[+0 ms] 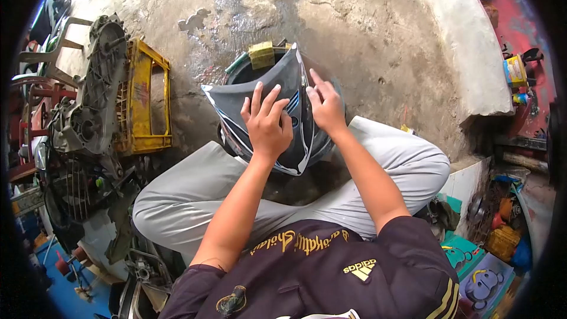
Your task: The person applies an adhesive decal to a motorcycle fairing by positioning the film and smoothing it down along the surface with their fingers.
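Observation:
A dark motorcycle body panel (266,84) with white edges and blue stripe graphics lies tilted over a round dark tub (328,150) between my crossed legs. My left hand (269,119) rests on the panel's face with its fingers spread. My right hand (326,99) is at the panel's right edge, fingers extended and apart; whether it touches the edge is hard to tell. A yellow block (261,55), perhaps a sponge, sits at the tub's far rim beside the panel. Neither hand grips anything.
At the left stand a yellow crate (150,136) and a greasy engine casing (106,82), with a chair (62,47) behind. Wet concrete floor (378,41) lies ahead. A raised ledge (472,53) runs along the right, near a yellow can (515,71) and cluttered parts.

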Demonstrator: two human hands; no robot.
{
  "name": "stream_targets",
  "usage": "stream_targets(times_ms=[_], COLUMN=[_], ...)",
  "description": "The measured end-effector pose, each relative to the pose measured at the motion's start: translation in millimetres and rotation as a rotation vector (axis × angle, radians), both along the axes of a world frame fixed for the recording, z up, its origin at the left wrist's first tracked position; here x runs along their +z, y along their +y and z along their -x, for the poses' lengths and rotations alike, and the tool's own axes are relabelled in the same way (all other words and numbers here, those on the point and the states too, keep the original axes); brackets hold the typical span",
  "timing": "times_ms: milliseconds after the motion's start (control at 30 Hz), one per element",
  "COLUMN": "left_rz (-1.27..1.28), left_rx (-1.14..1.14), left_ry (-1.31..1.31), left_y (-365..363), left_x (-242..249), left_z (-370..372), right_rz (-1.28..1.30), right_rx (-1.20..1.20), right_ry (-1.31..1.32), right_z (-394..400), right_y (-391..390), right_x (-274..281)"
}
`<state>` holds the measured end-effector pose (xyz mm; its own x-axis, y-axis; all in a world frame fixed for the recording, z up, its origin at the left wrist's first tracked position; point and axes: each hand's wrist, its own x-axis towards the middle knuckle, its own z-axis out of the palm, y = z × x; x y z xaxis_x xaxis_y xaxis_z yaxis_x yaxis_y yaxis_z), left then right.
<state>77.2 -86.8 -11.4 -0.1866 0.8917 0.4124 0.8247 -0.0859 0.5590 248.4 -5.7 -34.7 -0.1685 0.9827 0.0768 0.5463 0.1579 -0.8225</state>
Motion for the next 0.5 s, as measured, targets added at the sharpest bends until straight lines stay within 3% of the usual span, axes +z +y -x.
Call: stream_targets(times_ms=[200, 333, 400, 500], left_rz=[0.002, -0.011, 0.003, -0.010], left_rx=[-0.001, 0.000, 0.001, -0.006], left_ry=[0.008, 0.007, 0.006, 0.000], left_y=[-1.2, 0.1, -0.6, -0.9], left_x=[-1.3, 0.2, -1.6, 0.0], left_z=[-0.5, -0.4, -0.5, -0.4], right_rz=[-0.078, -0.160, -0.385, -0.326], right_rx=[-0.061, -0.015, 0.096, 0.141], right_ry=[0.074, 0.012, -0.143, -0.164], right_z=[13.9, 16.8, 16.3, 13.2], right_y=[19.8, 44.3, 52.1, 46.6], right_x=[1.6, 1.1, 3.1, 9.2])
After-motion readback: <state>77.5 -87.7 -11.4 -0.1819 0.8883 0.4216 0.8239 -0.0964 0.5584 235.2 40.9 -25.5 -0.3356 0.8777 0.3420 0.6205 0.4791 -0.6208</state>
